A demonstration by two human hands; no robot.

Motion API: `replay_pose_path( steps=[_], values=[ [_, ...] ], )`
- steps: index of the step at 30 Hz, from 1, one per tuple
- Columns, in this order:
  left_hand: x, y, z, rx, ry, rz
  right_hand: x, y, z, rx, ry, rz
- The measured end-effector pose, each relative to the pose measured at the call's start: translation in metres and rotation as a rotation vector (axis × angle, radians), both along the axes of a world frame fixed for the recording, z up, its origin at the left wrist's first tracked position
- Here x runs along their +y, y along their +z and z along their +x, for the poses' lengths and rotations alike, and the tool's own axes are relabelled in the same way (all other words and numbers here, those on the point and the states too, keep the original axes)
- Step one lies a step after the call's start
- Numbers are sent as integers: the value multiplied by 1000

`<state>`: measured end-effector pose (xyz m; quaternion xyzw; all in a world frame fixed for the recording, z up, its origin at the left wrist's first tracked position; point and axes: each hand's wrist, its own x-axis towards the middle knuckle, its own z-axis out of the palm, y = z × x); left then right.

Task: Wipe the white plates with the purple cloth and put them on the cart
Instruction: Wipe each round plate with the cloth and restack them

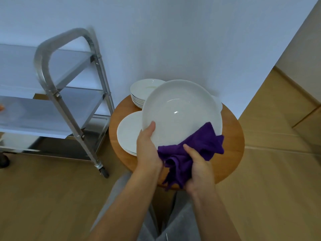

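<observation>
Nearest to us, our right hand (pixel 198 168) bunches the purple cloth (pixel 192 153), fingers curled round its folds, and presses its upper flap against the lower edge of the white plate (pixel 180 112). Our left hand (pixel 147 146) grips that plate by its near-left rim, thumb lying over the inner face and the other fingers hidden behind it, so the plate stands tilted with its hollow turned toward us, lifted above the round wooden surface (pixel 232 136). Taking the held plate as our landmark: the cloth touches its lower right edge, a low stack of plates (pixel 128 134) lies on the surface below and to its left, a taller stack (pixel 140 91) sits behind its upper left, and one more plate's edge (pixel 218 103) peeps out on its right. The cart (pixel 57 94) stands well off to the left of the plate, on our left hand's side. We judge the wiping is under way: the bare centre of the plate lies up and left from the cloth, so our right hand must sweep that way, and our left hand is the nearer one for carrying the plate across to the cart.
</observation>
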<state>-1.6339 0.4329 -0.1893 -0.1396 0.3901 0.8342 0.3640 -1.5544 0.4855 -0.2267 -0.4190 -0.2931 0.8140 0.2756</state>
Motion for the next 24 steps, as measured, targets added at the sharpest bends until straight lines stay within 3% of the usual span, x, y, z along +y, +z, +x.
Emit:
replay_pose_path(
  steps=[3, 8, 12, 17, 22, 24],
  values=[
    [-4, -5, 13, -90, 33, 35, -3, -1, -2, -45, -99, 26],
    [-26, -9, -18, 237, -62, -111, 25, 8, 16, -171, 36, 163],
    [-32, -2, -42, 223, -157, -250, 40, 17, 21, -232, 158, 278],
    [-13, -5, -8, 45, -6, -181, 0, -2, 0, -120, -197, 121],
    [-1, -10, 19, 143, -9, -107, -5, -4, 3, -88, -141, -16],
    [-14, -16, 7, 313, -81, -149, 17, 4, 14, -132, -73, -12]
  ],
)
